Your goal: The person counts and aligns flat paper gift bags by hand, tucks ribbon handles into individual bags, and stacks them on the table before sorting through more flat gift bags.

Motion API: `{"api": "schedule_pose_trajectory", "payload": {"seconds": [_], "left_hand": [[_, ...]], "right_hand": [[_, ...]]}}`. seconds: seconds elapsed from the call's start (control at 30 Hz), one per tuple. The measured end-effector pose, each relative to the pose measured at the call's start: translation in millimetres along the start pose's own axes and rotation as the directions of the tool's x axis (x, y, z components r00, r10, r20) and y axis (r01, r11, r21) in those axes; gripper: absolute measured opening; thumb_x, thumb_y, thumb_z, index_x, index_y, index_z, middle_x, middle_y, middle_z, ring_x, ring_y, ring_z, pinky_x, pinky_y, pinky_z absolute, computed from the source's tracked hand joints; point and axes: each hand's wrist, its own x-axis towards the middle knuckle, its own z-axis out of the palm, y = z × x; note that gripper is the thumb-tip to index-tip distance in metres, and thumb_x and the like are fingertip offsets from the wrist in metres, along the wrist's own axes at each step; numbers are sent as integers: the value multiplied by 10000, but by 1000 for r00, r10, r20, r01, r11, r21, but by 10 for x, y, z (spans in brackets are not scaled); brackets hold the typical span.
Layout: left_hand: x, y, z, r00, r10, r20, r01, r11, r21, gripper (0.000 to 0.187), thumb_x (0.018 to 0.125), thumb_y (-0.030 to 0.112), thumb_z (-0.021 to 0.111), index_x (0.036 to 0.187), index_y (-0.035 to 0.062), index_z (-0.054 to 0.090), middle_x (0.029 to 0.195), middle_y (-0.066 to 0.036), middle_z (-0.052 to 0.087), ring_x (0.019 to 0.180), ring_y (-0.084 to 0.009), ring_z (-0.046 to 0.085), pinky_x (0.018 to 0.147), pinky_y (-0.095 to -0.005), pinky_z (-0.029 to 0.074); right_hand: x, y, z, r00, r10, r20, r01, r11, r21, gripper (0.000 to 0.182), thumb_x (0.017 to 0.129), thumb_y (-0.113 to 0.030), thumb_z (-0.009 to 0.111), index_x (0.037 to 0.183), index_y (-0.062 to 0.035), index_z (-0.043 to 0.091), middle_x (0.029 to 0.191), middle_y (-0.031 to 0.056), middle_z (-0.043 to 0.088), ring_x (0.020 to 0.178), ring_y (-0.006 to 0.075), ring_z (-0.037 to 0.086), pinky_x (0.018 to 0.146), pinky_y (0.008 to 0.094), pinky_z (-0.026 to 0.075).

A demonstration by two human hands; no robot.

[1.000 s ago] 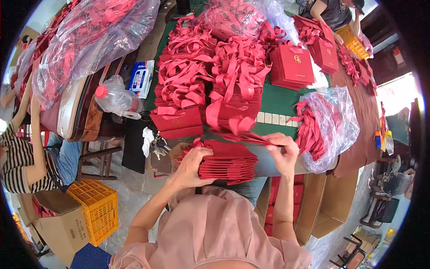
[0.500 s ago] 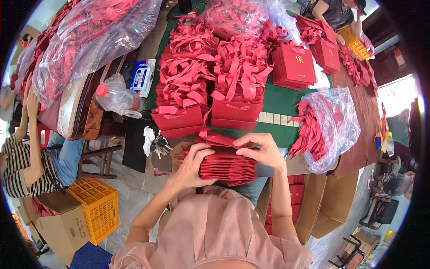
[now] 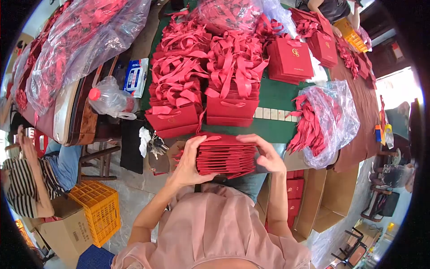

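A thick stack of red paper bags [image 3: 226, 157] lies at the table's front edge, folded edges facing me. My left hand [image 3: 188, 162] grips its left side, thumb near the bottom and fingers at the top. My right hand [image 3: 268, 154] is at the stack's right side, fingers spread and fingertips by the top bag. Just beyond stand two rows of red bags with ribbon handles, the left row [image 3: 172, 120] and the right row [image 3: 230, 112], on a green mat [image 3: 273, 96].
Plastic-wrapped ribbons [image 3: 320, 125] lie right, a bag stack [image 3: 290, 60] behind. Keys [image 3: 157, 145], a wipes pack [image 3: 135, 78] and a plastic bottle [image 3: 109, 96] are left. Cardboard boxes [image 3: 333, 201] stand below right. A person in a striped shirt [image 3: 27, 179] sits left, beside a yellow crate [image 3: 96, 208].
The top bag, raised and held between both hands before, now lies flat on the stack. My right hand's fingers have opened from their pinch. The view has shifted slightly.
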Motion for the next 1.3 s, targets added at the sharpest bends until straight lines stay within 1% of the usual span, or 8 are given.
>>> {"api": "schedule_pose_trajectory", "payload": {"seconds": [0.17, 0.37, 0.5, 0.53, 0.6, 0.77, 0.9, 1.3], "left_hand": [[20, 8, 55, 1000, 28, -3, -28, 996, 88, 1082, 542, 201, 908, 1432, 22, 318, 1380, -221, 420, 1302, -407, 396, 1129, -505, 318], [27, -14, 109, 996, 75, -42, -77, 996, -40, 1098, 564, 199, 895, 1444, 32, 260, 1381, -215, 407, 1300, -410, 406, 1120, -512, 327], [11, -76, 41, 996, 87, -3, -87, 995, -51, 1033, 581, 204, 903, 1411, 32, 313, 1347, -207, 451, 1283, -391, 442, 1092, -487, 370], [11, -69, 27, 996, 90, 23, -89, 995, -48, 1008, 580, 204, 906, 1396, 33, 339, 1336, -204, 462, 1274, -384, 452, 1083, -476, 381], [11, -51, 41, 997, 77, 0, -77, 997, -9, 927, 574, 205, 912, 1331, 37, 404, 1277, -188, 516, 1207, -378, 507, 1031, -463, 429], [68, -35, 80, 988, 153, -36, -148, 982, 114, 797, 567, 212, 921, 1203, 44, 471, 1141, -169, 607, 1065, -373, 599, 899, -455, 505], [78, -112, 95, 990, 138, 8, -138, 980, 144, 769, 539, 230, 931, 1156, 56, 507, 1080, -155, 635, 982, -349, 640, 844, -422, 526], [190, -159, 75, 988, 150, 20, -150, 960, 236, 667, 540, 257, 935, 1072, 67, 580, 983, -105, 672, 870, -307, 685, 729, -387, 546]], "right_hand": [[-182, 386, 575, 886, -33, -462, 4, 998, -63, 953, 914, -783, 293, 1449, 2, 366, 1473, 201, 428, 1464, 314, 262, 1205, 459, 162], [-162, 527, 603, 887, -116, -448, 112, 993, -35, 926, 942, -758, 168, 1396, 2, 438, 1450, 198, 458, 1451, 359, 277, 1194, 504, 167], [-231, 424, 555, 932, -136, -336, 122, 990, -65, 1147, 721, -855, 573, 1476, -28, 326, 1485, 182, 411, 1486, 369, 206, 1198, 507, 162], [-242, 337, 538, 942, -120, -314, 88, 989, -116, 1256, 543, -634, 889, 1483, -46, 299, 1487, 183, 405, 1486, 383, 210, 1193, 522, 194], [-207, 354, 531, 936, -190, -296, 76, 931, -357, 1200, 513, -360, 988, 1460, -62, 314, 1478, 184, 406, 1458, 396, 276, 1170, 545, 257], [-147, 388, 483, 866, -335, -371, 159, 888, -432, 714, 565, -172, 964, 1113, -70, 519, 1151, 129, 649, 1123, 335, 626, 1081, 474, 413], [-188, 552, 432, 864, -292, -410, 160, 932, -326, 535, 635, -64, 904, 1043, -31, 560, 1063, 146, 668, 985, 273, 682, 843, 354, 548], [-152, 621, 290, 913, -250, -323, 141, 935, -324, 340, 728, -2, 782, 1039, 14, 645, 1067, 128, 682, 963, 245, 672, 930, 363, 508]]}}
